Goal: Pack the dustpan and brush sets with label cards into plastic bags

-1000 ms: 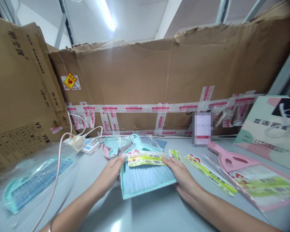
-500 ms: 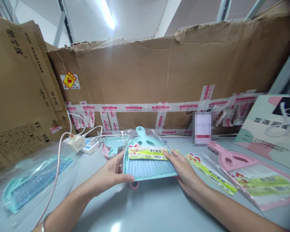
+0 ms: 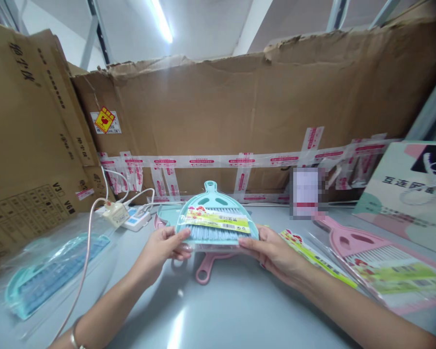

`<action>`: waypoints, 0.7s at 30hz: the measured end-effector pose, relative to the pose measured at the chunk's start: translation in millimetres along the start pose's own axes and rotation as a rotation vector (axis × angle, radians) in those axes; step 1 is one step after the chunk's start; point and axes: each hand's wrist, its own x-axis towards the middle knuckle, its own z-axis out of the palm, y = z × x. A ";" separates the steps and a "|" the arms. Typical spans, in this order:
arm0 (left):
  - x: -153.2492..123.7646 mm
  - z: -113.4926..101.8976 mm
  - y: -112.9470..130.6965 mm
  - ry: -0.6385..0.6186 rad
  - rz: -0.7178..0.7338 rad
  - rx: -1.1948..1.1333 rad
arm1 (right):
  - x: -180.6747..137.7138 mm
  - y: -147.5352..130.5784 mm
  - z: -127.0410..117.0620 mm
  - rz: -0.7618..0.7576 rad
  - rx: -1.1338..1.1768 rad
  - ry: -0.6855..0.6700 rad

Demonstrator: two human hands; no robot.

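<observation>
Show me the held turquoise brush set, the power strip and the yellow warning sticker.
Turquoise brush set (image 3: 211, 233), head view: on the bristles.
Power strip (image 3: 134, 220), head view: top face.
Yellow warning sticker (image 3: 104, 120), head view: centre.

1. The left hand (image 3: 167, 246) grips the left lower edge of a mint-green plastic dustpan-and-brush set (image 3: 210, 235) with pale-blue bristles.
2. The right hand (image 3: 271, 247) grips its right lower edge.
3. A yellow-green printed paper label (image 3: 218, 221) crosses the set's front.
4. A pink plastic handle with a looped end (image 3: 203, 275) shows below it, above the grey tabletop (image 3: 254, 310).
5. Right: a pink plastic dustpan (image 3: 352, 239) in clear wrap.
6. Behind: a brown cardboard sheet (image 3: 203, 111) with red-and-white tape.
</observation>
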 end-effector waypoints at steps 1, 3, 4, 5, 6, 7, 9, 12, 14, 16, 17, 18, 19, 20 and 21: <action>-1.6 1.0 0.7 -0.044 0.030 -0.016 | 1.4 2.9 0.0 0.003 0.006 0.072; -3.0 3.6 -0.6 -0.141 0.090 -0.054 | 3.3 8.5 0.1 0.007 0.011 0.230; -2.6 5.1 -2.5 -0.162 0.103 -0.071 | 3.7 11.0 0.4 0.009 0.003 0.294; -1.6 6.5 -5.0 -0.159 0.097 -0.079 | 3.8 13.3 0.9 0.007 -0.008 0.338; -0.3 7.7 -7.6 -0.134 0.078 -0.078 | 3.7 15.3 1.5 0.002 -0.020 0.364; 0.8 8.4 -9.8 -0.100 0.050 -0.066 | 3.3 17.0 2.3 -0.004 -0.028 0.375; 1.1 8.2 -11.2 -0.051 0.029 -0.037 | 2.4 19.0 4.1 -0.009 -0.014 0.386; -4.8 3.3 -5.1 -0.099 0.153 -0.035 | 1.1 18.3 5.6 0.019 0.057 0.412; -10.1 -1.0 0.7 -0.205 0.249 0.014 | 0.5 15.4 5.6 0.043 0.092 0.424; -12.8 -3.3 3.7 -0.297 0.321 0.139 | 0.0 11.8 5.2 0.065 0.088 0.419; -12.8 -3.3 3.7 -0.297 0.357 0.206 | -0.2 9.9 5.0 0.077 0.072 0.405; -11.8 -2.3 2.9 -0.269 0.388 0.256 | -0.6 8.1 4.8 0.090 0.053 0.386; -10.3 -0.7 1.6 -0.218 0.407 0.279 | -0.9 6.4 4.8 0.101 0.035 0.361; -8.6 1.4 -0.1 -0.159 0.409 0.278 | -1.4 4.8 4.8 0.111 0.020 0.335; -6.8 3.6 -1.7 -0.110 0.393 0.263 | -1.9 3.3 4.9 0.120 0.012 0.317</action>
